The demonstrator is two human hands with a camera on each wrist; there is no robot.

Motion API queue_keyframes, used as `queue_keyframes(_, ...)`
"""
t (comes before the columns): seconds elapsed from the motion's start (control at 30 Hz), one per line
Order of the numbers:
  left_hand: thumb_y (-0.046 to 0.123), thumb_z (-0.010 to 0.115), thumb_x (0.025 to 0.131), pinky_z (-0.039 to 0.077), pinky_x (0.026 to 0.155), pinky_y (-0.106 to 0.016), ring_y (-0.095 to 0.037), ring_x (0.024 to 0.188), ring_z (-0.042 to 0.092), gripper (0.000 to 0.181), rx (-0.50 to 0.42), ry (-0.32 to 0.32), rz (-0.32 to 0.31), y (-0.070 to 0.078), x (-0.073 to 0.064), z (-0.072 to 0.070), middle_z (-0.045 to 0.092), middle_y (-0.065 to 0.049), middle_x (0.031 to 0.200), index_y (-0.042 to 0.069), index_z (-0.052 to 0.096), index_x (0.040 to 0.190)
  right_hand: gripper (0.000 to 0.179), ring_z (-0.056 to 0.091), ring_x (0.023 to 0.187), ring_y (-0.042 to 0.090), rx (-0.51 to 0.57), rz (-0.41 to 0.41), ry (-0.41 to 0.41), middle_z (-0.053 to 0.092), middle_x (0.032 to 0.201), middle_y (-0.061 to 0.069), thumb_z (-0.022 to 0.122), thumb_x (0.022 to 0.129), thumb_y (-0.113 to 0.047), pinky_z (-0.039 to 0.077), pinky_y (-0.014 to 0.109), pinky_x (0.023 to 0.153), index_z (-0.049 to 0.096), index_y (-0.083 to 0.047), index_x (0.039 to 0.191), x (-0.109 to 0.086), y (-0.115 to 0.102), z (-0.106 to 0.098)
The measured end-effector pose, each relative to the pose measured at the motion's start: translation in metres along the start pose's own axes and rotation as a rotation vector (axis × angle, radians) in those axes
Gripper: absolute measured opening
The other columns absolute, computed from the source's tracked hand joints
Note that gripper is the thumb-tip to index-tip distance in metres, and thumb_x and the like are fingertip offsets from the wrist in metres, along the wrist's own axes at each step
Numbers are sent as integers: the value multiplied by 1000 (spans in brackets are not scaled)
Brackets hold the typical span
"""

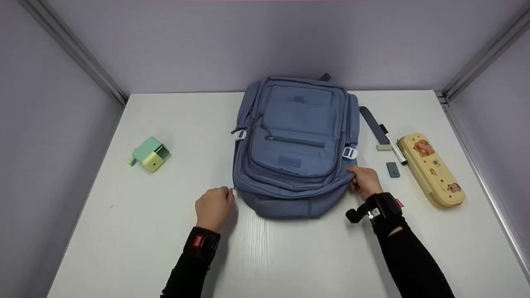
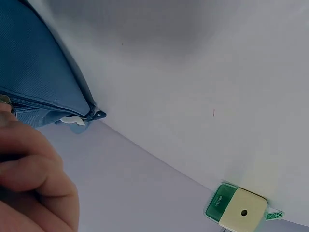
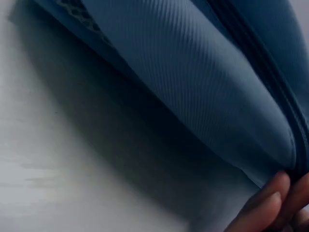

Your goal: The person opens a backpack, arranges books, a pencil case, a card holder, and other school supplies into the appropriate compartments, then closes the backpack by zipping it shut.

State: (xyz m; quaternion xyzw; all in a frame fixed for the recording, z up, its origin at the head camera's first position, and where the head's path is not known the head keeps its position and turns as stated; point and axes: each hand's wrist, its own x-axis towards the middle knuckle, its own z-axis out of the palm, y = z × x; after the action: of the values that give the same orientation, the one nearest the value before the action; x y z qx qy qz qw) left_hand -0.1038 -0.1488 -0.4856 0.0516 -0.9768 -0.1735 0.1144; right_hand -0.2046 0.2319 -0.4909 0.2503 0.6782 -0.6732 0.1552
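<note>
Left hand point(image 1: 214, 208): fingers curled, pinching a zipper pull point(image 2: 5, 99) at the lower left corner of the backpack.
Right hand point(image 1: 366, 182): thumb and fingers gripping the fabric at the lower right edge of the backpack, beside the zipper seam.
Wristbands: one dark band point(image 1: 201, 243) on the left wrist; one point(image 1: 384, 205) on the right, with a small dark camera part projecting from it; black sleeves below both.
Sharpener point(image 1: 150, 154): green and pale yellow, with a crank; on the left part of the table point(image 1: 174, 236), well apart from the left hand.
Backpack point(image 1: 296, 155): blue, at the table's centre, lying front side up, top towards the rear wall; I cannot tell how far the seam at the hands is unzipped.
Buckles: white, one point(image 1: 240, 135) on the backpack's left side, one point(image 1: 350, 153) on its right.
Strip point(image 1: 374, 126): dark and flat, right of the backpack, slanting.
Blocks: a pale green one point(image 1: 384, 147) at the strip's near end; a dark teal one point(image 1: 393, 169) nearer the right hand.
Marker point(image 1: 393, 145): white with black ends, between strip and pencil case.
Pencil case point(image 1: 432, 169): yellow, printed with cartoon figures, lying obliquely, farthest right.
</note>
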Motion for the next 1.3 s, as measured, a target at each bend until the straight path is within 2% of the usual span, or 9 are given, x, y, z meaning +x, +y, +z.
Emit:
queue_keyframes(0.17, 17, 63, 90, 42, 43, -43, -28, 48, 56, 39, -10, -12, -8, 0, 0, 1, 57, -11, 54, 9, 49, 54, 34, 46, 43, 5, 44, 34, 74, 45, 48, -8, 56, 95, -18, 40, 20, 44, 50, -13, 62, -10, 3, 6)
queue_keyframes(0.3, 17, 62, 90, 43, 44, -43, -30, 49, 58, 38, -25, -31, -30, -2, -1, 1, 59, -12, 55, 8, 52, 55, 26, 50, 48, 6, 195, 97, 66, 46, 53, -8, 51, 99, -31, 43, 19, 49, 50, -11, 84, -36, 15, 18)
queue_keyframes(0.4, 17, 62, 91, 42, 44, -43, -31, 50, 59, 38, -34, -45, -43, -2, -1, 1, 59, -12, 56, 8, 52, 55, 24, 49, 52, 6, 340, 134, 26, 45, 56, -8, 47, 101, -36, 43, 18, 53, 43, -13, 97, -62, 29, 34)
queue_keyframes(0.5, 17, 61, 91, 42, 44, -41, -29, 50, 58, 40, -44, -62, -45, -1, -2, 1, 58, -12, 55, 9, 50, 54, 25, 47, 57, 6, 445, 166, -30, 45, 61, -9, 44, 102, -38, 42, 18, 56, 35, -15, 97, -89, 43, 55)
queue_keyframes(0.6, 17, 61, 92, 41, 44, -40, -26, 48, 56, 41, -53, -66, -46, 1, -3, 2, 56, -10, 54, 10, 49, 53, 27, 44, 60, 7, 467, 202, -105, 47, 65, -9, 43, 103, -39, 39, 19, 57, 32, -15, 97, -117, 52, 77)
queue_keyframes(0.73, 17, 61, 92, 41, 44, -40, -25, 49, 56, 41, -65, -63, -53, 2, -3, 3, 56, -10, 54, 10, 48, 53, 28, 41, 61, 7, 451, 227, -209, 50, 71, -7, 46, 103, -40, 38, 20, 58, 41, -13, 96, -142, 51, 106)
queue_keyframes(0.87, 17, 61, 91, 41, 45, -40, -27, 50, 57, 41, -73, -73, -65, 3, -4, 2, 57, -10, 55, 10, 48, 53, 30, 43, 58, 6, 459, 247, -240, 54, 70, -6, 48, 103, -40, 39, 19, 57, 50, -11, 95, -142, 42, 131)
queue_keyframes(1.03, 17, 60, 92, 39, 44, -38, -25, 49, 55, 42, -75, -93, -62, 3, -4, 3, 56, -8, 55, 11, 46, 53, 31, 45, 54, 5, 449, 241, -204, 54, 66, -5, 47, 104, -36, 40, 17, 52, 51, -7, 96, -129, 35, 151)
queue_keyframes(1.3, 16, 62, 91, 36, 43, -35, -20, 47, 50, 43, -38, -46, -29, 4, -5, 3, 47, -3, 53, 14, 43, 52, 25, 45, 50, 4, 383, 165, -153, 55, 62, -6, 45, 102, -16, 38, 16, 47, 58, -1, 87, -112, 37, 144)
